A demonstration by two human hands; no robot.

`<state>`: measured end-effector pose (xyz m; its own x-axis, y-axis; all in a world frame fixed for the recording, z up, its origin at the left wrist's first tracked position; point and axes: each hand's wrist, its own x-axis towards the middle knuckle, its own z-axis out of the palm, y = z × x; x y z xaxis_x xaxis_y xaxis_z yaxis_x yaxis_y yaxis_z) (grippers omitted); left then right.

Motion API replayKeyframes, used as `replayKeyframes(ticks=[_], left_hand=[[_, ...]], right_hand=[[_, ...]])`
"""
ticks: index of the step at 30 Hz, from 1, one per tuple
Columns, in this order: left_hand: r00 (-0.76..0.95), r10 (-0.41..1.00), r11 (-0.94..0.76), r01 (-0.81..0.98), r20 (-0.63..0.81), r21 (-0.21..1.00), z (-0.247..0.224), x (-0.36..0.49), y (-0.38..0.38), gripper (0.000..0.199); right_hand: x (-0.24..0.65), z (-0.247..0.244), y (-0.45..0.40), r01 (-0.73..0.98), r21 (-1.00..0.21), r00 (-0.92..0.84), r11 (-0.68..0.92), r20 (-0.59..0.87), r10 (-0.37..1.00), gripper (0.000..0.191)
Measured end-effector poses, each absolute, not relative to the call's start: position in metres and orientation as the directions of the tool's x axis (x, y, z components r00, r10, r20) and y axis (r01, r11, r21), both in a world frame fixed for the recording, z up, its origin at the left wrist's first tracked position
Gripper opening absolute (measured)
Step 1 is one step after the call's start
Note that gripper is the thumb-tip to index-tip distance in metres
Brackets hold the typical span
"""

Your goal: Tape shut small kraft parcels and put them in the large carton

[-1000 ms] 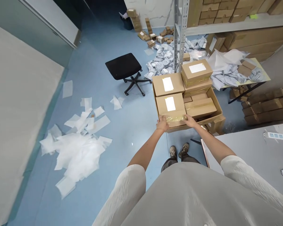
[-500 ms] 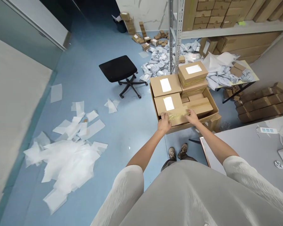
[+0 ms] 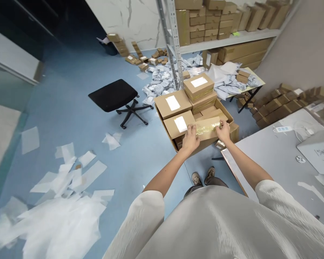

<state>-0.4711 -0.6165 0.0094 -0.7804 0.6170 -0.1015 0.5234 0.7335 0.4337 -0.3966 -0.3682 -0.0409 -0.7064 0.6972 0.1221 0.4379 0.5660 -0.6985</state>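
Between my hands is a brown box [image 3: 207, 128] with shiny clear tape along it. My left hand [image 3: 190, 139] grips its left end, and my right hand [image 3: 223, 131] has its fingers closed on the right end. The box is over the near side of a large open carton [image 3: 166, 133]. Inside that carton, at the left, are two boxes with white labels, the farther one [image 3: 163, 108] and the nearer one [image 3: 173, 128]. A smaller labelled box [image 3: 194, 91] sits on top of another at the back right.
A black chair [image 3: 115, 94] stands beyond the carton to the left. White sheets [image 3: 67, 226] litter the floor. A metal shelf post [image 3: 175, 54] rises behind the carton, and a grey table [image 3: 270, 154] is at the right.
The taped box has risen from the carton's near side, held by both hands, and is now tilted. The view has turned right, showing more of the grey table.
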Motion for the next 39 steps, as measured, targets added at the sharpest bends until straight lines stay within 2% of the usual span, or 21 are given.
replayKeyframes(ticks=[6,13,19,23,29,33,37,39], left_hand=[[-0.664,0.745,0.614,0.645,-0.065,0.456,0.016,-0.452,-0.563,0.085],[-0.438,0.89,0.443,0.756,-0.13,0.482,0.015,-0.398,-0.472,0.08],[-0.255,0.944,0.328,0.786,-0.208,0.525,0.0,-0.344,-0.39,0.08],[-0.155,0.966,0.245,0.798,-0.206,0.551,-0.012,-0.311,-0.35,0.084],[-0.104,0.986,0.163,0.781,-0.133,0.603,-0.024,-0.275,-0.31,0.092],[-0.041,0.986,0.133,0.776,-0.162,0.616,-0.032,-0.259,-0.292,0.106],[-0.068,0.971,0.197,0.764,-0.227,0.614,-0.043,-0.245,-0.297,0.118],[-0.11,0.96,0.251,0.744,-0.257,0.619,-0.049,-0.241,-0.304,0.116]], right_hand=[[-0.331,-0.036,-0.328,0.532,-0.715,-0.571,0.454,0.093,0.815,0.061],[-0.219,-0.037,-0.272,0.605,-0.755,-0.35,0.251,0.03,0.936,0.062],[-0.112,-0.053,-0.231,0.621,-0.779,-0.175,0.089,-0.027,0.984,0.063],[-0.061,-0.06,-0.214,0.637,-0.771,-0.093,-0.012,-0.093,0.991,0.066],[-0.017,-0.065,-0.189,0.62,-0.783,-0.061,-0.06,-0.124,0.99,0.073],[0.004,-0.079,-0.178,0.567,-0.821,-0.031,-0.064,-0.099,0.995,0.067],[0.027,-0.098,-0.185,0.584,-0.79,0.081,-0.188,-0.174,0.981,0.052],[0.037,-0.103,-0.193,0.574,-0.775,0.12,-0.263,-0.238,0.964,0.055]])
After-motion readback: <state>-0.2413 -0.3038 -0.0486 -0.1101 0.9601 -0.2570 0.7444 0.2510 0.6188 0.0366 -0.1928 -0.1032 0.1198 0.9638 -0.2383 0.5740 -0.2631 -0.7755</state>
